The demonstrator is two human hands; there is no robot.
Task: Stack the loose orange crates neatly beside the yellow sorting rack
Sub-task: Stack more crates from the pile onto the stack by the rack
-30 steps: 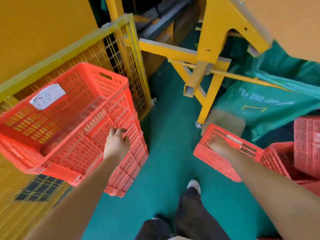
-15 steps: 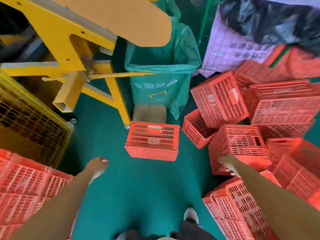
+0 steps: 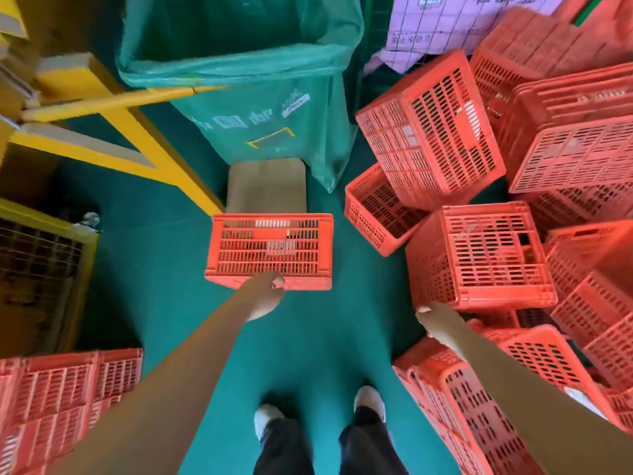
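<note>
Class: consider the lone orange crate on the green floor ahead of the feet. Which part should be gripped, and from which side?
Probably its near long rim, from the person's side. The lone crate lies flat, slatted face up, that rim toward the feet, bare floor before it; the left hand is at it. A cardboard box blocks the far side, piled crates the right.

Left hand [image 3: 265,294] at near rim of upturned orange crate [image 3: 270,250] on green floor [image 3: 164,269]; grip unclear. Right hand [image 3: 436,323], fingers extended, just beside tilted crate [image 3: 479,258] in jumbled pile. Stacked crates [image 3: 61,399] lower left.
</note>
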